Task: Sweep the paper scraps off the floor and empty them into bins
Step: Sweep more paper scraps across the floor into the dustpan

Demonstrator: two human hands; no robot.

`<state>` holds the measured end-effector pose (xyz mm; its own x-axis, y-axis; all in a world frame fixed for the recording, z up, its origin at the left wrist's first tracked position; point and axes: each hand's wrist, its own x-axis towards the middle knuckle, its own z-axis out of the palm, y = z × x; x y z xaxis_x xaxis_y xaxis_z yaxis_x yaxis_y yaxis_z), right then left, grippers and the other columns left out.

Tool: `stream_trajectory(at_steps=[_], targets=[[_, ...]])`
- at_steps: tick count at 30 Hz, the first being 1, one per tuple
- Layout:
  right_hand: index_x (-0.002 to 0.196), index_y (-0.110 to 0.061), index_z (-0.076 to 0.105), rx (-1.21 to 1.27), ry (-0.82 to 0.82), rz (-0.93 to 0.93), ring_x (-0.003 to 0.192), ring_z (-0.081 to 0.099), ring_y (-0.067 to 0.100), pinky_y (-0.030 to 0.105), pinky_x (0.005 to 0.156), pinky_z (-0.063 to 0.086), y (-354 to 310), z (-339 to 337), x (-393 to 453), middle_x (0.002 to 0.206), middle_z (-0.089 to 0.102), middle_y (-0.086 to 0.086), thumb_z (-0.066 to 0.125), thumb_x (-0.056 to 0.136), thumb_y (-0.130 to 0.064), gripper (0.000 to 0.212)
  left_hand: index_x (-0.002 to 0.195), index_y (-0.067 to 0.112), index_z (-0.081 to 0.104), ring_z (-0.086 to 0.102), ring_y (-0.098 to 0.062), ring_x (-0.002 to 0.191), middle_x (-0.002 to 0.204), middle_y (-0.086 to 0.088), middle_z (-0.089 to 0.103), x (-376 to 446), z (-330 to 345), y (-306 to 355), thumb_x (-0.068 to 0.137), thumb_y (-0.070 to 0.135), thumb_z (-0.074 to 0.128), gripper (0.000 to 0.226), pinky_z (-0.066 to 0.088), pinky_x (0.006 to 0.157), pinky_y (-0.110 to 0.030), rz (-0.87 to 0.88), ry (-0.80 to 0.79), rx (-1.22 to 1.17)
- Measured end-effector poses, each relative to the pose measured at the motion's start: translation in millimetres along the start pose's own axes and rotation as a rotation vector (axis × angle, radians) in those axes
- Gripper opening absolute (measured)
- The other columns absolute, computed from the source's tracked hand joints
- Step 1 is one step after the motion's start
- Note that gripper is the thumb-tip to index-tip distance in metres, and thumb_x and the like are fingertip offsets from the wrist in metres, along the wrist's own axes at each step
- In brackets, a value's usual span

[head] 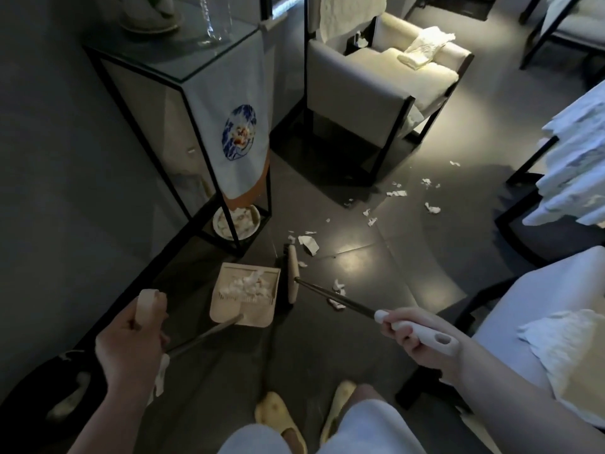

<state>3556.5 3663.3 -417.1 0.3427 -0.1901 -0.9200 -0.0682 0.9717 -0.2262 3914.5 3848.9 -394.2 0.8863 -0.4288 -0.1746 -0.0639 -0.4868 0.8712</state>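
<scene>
White paper scraps [248, 285] already filled the dustpan [244, 298]; more lay across the floor [360, 267]. Left hand [131, 342] gripped the dustpan handle, right hand [415, 335] the broom [292, 276].

Single view, head-mounted, wide-angle: taken from standing height, directed forward and steeply down at the dark tiled floor [327, 339]. The dustpan [244, 298] is set just below frame centre, at mid distance. Nearest the lens, below the dustpan, the wearer's slippers [278, 417] are seen at the bottom edge. Farthest, above and right of the dustpan, an armchair [376, 83] is included. Edges are bowed by the lens.
</scene>
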Motion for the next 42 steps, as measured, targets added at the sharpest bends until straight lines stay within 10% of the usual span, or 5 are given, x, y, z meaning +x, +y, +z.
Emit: stream_trajectory(at_steps=[9,19,27,42], targets=[[0.087,-0.004,0.051,0.039,-0.099,0.145,0.028,0.051,0.009,0.017,0.026,0.040,-63.2,2.6,59.5,0.052,0.058,0.008,0.064,0.074,-0.001,0.018,0.074,0.007,0.065,0.055,-0.027,0.055,0.060,-0.023,0.058,8.1,18.6,21.3,0.094,0.033,0.065,0.033,0.046,0.060,-0.033,-0.024,0.017,0.051],[0.090,-0.008,0.050,-0.128,-0.001,0.109,0.029,0.048,0.004,0.013,0.024,0.035,-171.6,-22.4,37.0,0.060,0.054,0.005,0.048,0.096,-0.008,0.007,0.078,0.008,0.067,0.054,-0.025,0.054,0.062,-0.024,0.060,19.5,82.7,54.0,0.095,0.034,0.063,0.032,0.044,0.052,-0.026,-0.106,0.157,0.026],[0.087,-0.005,0.055,0.093,-0.358,0.149,0.035,0.055,0.005,0.018,0.029,0.044,-245.3,-9.8,106.3,0.066,0.060,0.004,0.091,0.038,0.011,0.063,0.076,0.009,0.068,0.056,-0.028,0.059,0.065,-0.024,0.061,15.6,121.4,66.6,0.094,0.035,0.065,0.031,0.049,0.067,-0.037,-0.184,0.253,0.031],[0.065,0.006,0.063,0.468,-0.384,0.150,0.025,0.051,0.011,0.022,0.022,0.040,-174.5,-96.7,74.0,0.045,0.058,0.009,0.090,0.025,0.020,0.050,0.068,0.005,0.064,0.057,-0.033,0.057,0.058,-0.025,0.058,5.9,164.0,83.8,0.093,0.030,0.066,0.036,0.046,0.057,-0.032,-0.054,0.027,0.038]])
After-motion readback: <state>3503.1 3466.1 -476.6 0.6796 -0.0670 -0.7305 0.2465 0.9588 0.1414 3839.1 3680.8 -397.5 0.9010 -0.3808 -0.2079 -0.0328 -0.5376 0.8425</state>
